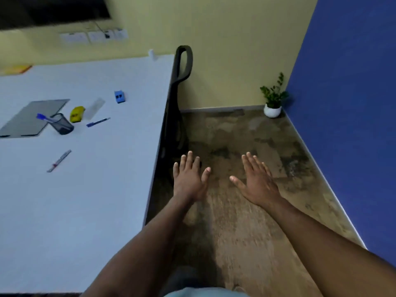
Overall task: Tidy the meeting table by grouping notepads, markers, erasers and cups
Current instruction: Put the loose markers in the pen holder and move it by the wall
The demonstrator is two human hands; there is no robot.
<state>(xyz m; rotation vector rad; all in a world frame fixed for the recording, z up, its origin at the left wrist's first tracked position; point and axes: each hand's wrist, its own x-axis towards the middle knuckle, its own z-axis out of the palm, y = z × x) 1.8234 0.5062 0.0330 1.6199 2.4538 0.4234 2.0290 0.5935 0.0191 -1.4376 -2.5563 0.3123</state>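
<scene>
My left hand [189, 177] and my right hand [258, 182] are stretched out flat over the floor, to the right of the white table [90, 206], fingers apart and holding nothing. On the table lie a grey notepad [27, 118], a black mesh cup [63, 124] holding a blue marker [45, 117], a yellow eraser [76, 114], a blue eraser [119, 96], a blue pen [98, 122], a clear ruler-like piece [94, 108] and a white marker [59, 161]. A yellow notepad [16, 69] lies at the far left edge.
A black office chair [180, 86] stands pushed against the table's right edge, just beyond my left hand. A small potted plant [273, 103] sits in the corner where the yellow wall meets the blue wall. Brown floor lies under both hands.
</scene>
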